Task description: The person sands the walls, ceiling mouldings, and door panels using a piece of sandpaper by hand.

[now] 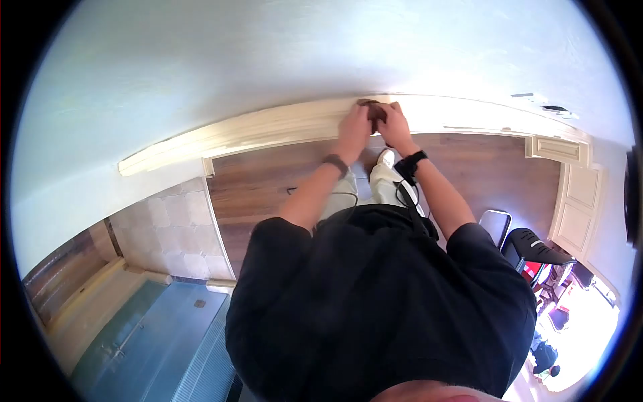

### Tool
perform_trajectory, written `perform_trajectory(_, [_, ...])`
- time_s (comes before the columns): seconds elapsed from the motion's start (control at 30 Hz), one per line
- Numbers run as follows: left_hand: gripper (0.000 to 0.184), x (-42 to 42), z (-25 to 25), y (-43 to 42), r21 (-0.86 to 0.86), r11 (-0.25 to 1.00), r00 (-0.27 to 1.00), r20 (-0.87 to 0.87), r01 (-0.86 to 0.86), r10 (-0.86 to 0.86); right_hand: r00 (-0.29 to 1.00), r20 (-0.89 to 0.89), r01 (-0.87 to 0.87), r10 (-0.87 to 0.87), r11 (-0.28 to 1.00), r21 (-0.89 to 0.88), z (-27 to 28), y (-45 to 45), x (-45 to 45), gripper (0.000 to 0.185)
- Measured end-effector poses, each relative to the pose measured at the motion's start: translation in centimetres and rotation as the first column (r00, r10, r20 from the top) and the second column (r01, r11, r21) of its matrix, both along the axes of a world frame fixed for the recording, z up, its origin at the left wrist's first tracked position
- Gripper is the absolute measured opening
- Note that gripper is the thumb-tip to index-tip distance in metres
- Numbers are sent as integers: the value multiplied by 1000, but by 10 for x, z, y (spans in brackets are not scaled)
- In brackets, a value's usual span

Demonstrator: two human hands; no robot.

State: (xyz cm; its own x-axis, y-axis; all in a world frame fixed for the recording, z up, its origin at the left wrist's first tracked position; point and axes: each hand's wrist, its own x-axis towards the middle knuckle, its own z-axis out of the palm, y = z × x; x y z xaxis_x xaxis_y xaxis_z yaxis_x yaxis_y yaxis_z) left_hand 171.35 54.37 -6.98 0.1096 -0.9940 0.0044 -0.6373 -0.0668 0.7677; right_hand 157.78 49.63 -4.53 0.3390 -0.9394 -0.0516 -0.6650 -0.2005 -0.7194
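My left hand and my right hand are close together in front of me, both closed around a small dark brown thing. It looks soft, like a bunched cloth, though its kind is hard to make out. The fingers partly cover it, and my left hand is slightly blurred. Directly behind and under the hands runs a long cream moulding, along the pale wall. The brown thing is right at this moulding; whether it presses on it I cannot tell.
Below is a brown wood floor. A cream panelled door is at right, with a black chair near it. A tiled patch and a blue-floored area lie at lower left. A person is far off at lower right.
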Motion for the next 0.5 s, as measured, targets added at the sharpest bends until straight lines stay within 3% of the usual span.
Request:
perform_trajectory(0.2, [33, -21, 12, -5, 20, 997, 997, 17, -78, 78, 988, -142, 61, -55, 997, 36, 11, -2, -10, 40])
perform_trajectory(0.27, [34, -3, 7, 5, 21, 991, 990, 50, -136, 135, 995, -86, -37, 41, 998, 48, 13, 0, 8, 41])
perform_trajectory(0.37, [36, 56, 16, 32, 51, 979, 979, -43, -198, 200, 976, 28, -215, 214, 973, 78, 7, 1, 52, 42])
perform_trajectory(0.4, [37, 75, 16, 40, 80, 967, 969, -11, -243, 245, 959, -17, -284, 284, 959, -23, 0, 4, 71, 42])
perform_trajectory(0.43, [37, 91, 17, 49, 111, 951, 957, 21, -288, 288, 918, -16, -397, 397, 918, 16, 29, 6, 91, 43])
perform_trajectory(0.5, [36, 117, 27, 62, 91, 931, 933, 108, -352, 342, 919, 9, -393, 393, 919, 0, -7, 15, 121, 42])
